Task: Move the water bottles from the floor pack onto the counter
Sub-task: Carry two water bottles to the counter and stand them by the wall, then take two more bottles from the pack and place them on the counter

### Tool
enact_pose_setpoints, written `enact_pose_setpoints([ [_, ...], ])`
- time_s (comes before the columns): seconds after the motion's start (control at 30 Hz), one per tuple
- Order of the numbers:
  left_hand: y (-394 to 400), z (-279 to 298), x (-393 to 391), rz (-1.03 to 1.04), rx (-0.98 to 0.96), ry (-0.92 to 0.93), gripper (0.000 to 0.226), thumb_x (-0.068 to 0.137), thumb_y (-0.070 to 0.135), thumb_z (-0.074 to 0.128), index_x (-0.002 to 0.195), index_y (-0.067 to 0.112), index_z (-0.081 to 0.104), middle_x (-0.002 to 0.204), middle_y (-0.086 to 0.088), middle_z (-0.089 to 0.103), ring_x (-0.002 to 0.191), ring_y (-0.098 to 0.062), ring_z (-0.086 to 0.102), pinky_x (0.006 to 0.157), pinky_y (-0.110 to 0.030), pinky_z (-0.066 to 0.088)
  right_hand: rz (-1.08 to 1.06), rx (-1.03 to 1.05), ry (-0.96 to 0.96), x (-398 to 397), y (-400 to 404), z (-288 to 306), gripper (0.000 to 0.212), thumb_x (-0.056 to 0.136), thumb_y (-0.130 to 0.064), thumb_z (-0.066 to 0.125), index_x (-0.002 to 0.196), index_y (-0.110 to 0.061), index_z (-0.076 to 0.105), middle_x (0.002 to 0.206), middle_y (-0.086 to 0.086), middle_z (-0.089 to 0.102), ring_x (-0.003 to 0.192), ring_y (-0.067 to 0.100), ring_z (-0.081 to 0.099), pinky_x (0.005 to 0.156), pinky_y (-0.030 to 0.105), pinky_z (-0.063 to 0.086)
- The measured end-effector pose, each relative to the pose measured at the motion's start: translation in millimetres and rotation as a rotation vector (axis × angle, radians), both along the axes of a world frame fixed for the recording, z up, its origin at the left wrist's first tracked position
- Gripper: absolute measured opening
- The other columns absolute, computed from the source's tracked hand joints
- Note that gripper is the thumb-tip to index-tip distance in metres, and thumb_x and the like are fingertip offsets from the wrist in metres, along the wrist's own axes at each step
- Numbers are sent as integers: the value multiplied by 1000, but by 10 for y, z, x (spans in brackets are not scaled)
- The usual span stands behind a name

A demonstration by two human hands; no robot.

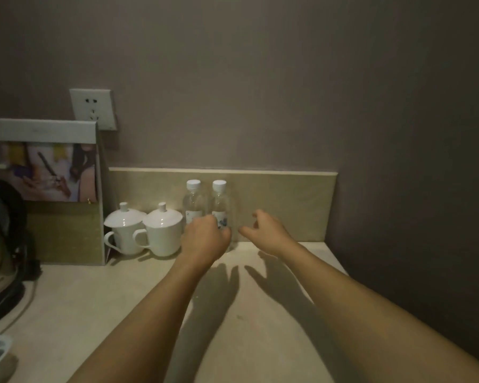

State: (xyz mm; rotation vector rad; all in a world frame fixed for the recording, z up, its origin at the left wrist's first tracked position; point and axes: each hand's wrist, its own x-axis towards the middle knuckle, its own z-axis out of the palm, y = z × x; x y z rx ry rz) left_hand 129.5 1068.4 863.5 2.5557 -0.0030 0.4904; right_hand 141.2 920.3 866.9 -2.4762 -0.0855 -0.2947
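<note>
Two clear water bottles with white caps stand upright side by side on the beige counter, against the low backsplash: the left bottle and the right bottle. My left hand is in front of their lower halves with its fingers curled. Its thumb lies across the base of the right bottle, and whether it grips either bottle is hidden. My right hand hovers just right of the right bottle, fingers spread and loosely bent, holding nothing. The floor pack is out of view.
Two white lidded cups stand just left of the bottles. Further left are an upright card holder and a dark kettle with its cord. A wall socket sits above. A dark wall closes the counter's right side.
</note>
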Motion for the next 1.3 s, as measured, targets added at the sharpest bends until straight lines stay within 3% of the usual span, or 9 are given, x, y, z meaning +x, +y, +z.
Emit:
enact_pose_setpoints([
  [0.07,-284,108,-112,-15,8,-30,42,87,45,52,66,9,59,70,-10,66,70,-29,66,67,-35,57,-1,8,-54,-157,-272,144,58,89,-45,59,135,-12,47,117,5,60,106,24,58,86,34,46],
  [0.17,-806,269,-336,-36,42,-74,43,88,50,49,77,12,67,78,-9,69,75,-31,67,71,-38,58,-15,19,-131,-422,-763,333,53,90,-42,60,132,-11,52,102,1,59,96,20,57,82,31,46],
  [0.3,-1588,410,-639,-83,69,-147,38,91,48,49,90,16,70,88,-6,71,85,-30,66,75,-34,54,-48,37,-194,-803,-1546,475,43,91,-38,61,125,-11,57,107,6,64,98,21,60,82,29,46],
  [0.5,-2854,414,-1022,-227,-28,-179,37,86,48,51,95,17,69,93,-9,72,92,-34,67,80,-41,57,-181,48,-286,-1289,-2765,483,26,88,-29,64,109,-14,66,95,4,69,92,21,64,81,26,48],
  [0.7,-3972,373,-1322,-345,2,-165,28,87,40,52,100,22,69,103,-8,70,99,-35,65,80,-36,49,-315,73,-302,-1697,-3768,413,19,86,-15,61,103,-13,69,83,4,69,88,22,66,79,25,47],
  [1.07,-5628,-128,-1428,-603,32,20,30,88,39,53,105,22,70,106,-7,70,101,-32,65,81,-36,50,-597,185,-170,-2053,-5446,-332,23,82,0,54,95,-15,67,75,3,63,85,30,70,82,36,56],
  [1.17,-6002,-386,-1327,-645,50,91,29,89,39,53,106,22,70,105,-5,70,99,-29,66,78,-34,50,-640,237,-107,-1986,-5819,-643,22,83,1,55,97,-11,67,74,3,63,79,26,69,81,39,57],
  [1.3,-6490,-788,-1060,-678,50,209,30,90,40,54,107,21,71,106,-6,70,100,-29,66,78,-34,49,-676,277,6,-1758,-6312,-1097,21,83,2,55,89,-18,59,69,4,62,69,20,60,66,26,49],
])
